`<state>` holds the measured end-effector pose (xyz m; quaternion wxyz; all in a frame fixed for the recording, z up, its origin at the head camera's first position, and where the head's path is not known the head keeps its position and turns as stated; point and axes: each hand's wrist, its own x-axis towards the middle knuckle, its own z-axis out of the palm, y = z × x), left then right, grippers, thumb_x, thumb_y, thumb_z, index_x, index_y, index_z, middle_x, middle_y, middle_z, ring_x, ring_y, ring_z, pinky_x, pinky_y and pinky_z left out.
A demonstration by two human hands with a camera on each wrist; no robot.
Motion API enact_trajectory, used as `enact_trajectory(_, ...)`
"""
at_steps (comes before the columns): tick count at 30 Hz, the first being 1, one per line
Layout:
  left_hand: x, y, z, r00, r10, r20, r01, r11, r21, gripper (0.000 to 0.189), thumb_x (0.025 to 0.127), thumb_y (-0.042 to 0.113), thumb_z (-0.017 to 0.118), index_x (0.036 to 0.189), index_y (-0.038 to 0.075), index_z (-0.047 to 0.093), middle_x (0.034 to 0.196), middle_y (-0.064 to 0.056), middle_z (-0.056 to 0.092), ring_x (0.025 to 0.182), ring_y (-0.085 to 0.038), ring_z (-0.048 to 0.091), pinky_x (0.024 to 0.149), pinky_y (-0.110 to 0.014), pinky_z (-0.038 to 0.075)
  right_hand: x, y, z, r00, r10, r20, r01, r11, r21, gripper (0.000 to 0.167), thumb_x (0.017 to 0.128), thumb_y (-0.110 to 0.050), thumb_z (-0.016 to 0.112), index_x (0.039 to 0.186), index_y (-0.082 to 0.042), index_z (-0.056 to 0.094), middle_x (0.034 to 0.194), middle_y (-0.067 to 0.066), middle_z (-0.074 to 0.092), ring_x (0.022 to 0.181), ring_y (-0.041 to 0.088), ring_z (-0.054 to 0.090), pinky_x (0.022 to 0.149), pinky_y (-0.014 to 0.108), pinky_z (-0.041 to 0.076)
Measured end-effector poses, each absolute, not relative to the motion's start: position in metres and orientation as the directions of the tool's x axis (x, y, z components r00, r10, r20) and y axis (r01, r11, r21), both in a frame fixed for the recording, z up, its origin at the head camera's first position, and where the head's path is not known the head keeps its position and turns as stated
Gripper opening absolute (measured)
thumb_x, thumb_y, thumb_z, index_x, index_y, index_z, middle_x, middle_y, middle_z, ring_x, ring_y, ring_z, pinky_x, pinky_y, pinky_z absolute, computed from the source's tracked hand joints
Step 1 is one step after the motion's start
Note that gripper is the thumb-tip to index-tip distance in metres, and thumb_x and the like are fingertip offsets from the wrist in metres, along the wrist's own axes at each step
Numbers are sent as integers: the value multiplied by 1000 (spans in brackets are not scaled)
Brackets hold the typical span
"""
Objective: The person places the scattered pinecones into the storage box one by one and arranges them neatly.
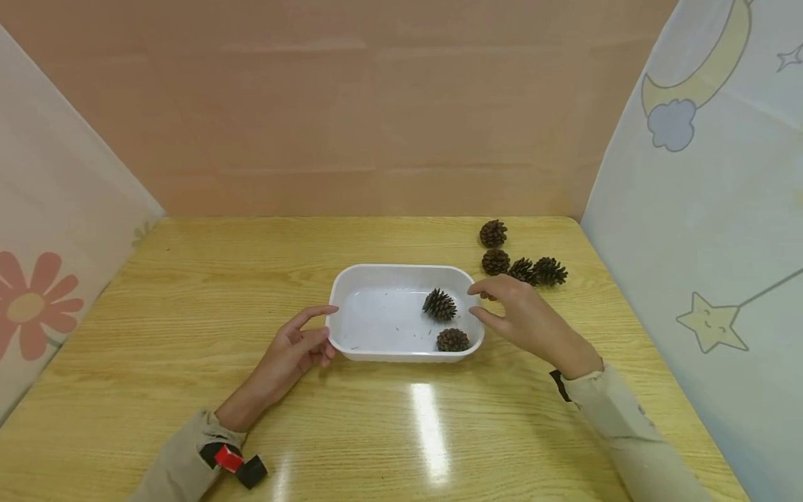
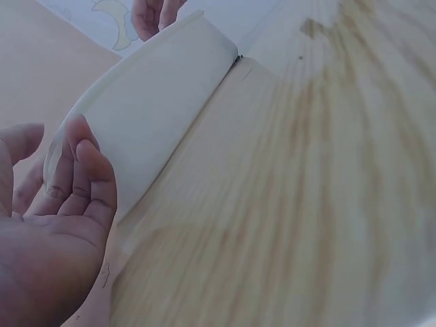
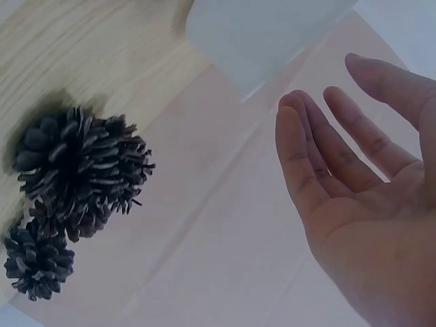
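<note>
A white rectangular plastic tray [image 1: 389, 357] with rounded corners stands on the wooden table. Inside, toward its right end, lie two brown pine cones, an upper one [image 1: 440, 305] and a lower one [image 1: 452, 340]. At the tray's left end my left hand [image 1: 290, 357] holds the rim, index finger over the edge and the other fingers curled against the outer wall, as the left wrist view shows. My right hand [image 1: 523, 317] is by the tray's right end, its fingers loosely bent and apart; in the right wrist view nothing is between them.
Several more pine cones lie behind my right hand toward the table's back right, among them a rear one [image 1: 493, 233] and a rightmost one [image 1: 550, 271]. Cloth walls with printed flowers, moon and stars flank the table [image 1: 219, 279]; a plain tan sheet [image 1: 376, 125] hangs behind.
</note>
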<state>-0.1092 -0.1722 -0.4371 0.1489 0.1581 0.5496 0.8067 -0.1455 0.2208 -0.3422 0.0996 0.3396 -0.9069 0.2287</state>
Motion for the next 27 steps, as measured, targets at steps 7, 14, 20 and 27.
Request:
enact_trajectory(7, -108, -172, -436, -906, 414, 85, -67, -339, 938, 44, 103, 2, 51, 145, 4, 40, 81, -4, 72, 71, -13, 65, 65, -23, 55, -151, 232, -335, -777, -523, 349, -627, 693, -355, 26, 85, -3, 77, 110, -1, 70, 105, 12, 71, 90, 26, 67, 77, 43, 57)
enact_trajectory(14, -108, -170, -438, -898, 428, 101, -64, -356, 932, 45, 103, -3, 48, 146, 5, 40, 83, -5, 75, 72, -15, 70, 67, -25, 58, -155, 251, -326, -818, -471, 330, -569, 747, -343, 24, 86, 0, 75, 109, -2, 68, 105, 15, 70, 91, 32, 68, 78, 47, 56)
enact_trajectory(20, -108, -169, -438, -896, 432, 99, -65, -350, 934, 45, 103, -3, 48, 147, 5, 40, 84, -5, 75, 72, -15, 69, 67, -25, 58, -157, 265, -320, -827, -438, 352, -545, 778, -312, 28, 85, 2, 75, 111, 1, 67, 106, 19, 69, 89, 34, 68, 76, 49, 56)
enact_trajectory(27, -108, -171, -437, -898, 430, 96, -66, -346, 936, 43, 103, -1, 49, 145, 5, 41, 84, -5, 74, 72, -15, 69, 67, -24, 57, -163, 276, -320, -869, -401, 289, -485, 808, -334, 32, 88, -2, 73, 118, 2, 64, 111, 21, 67, 92, 37, 66, 77, 52, 55)
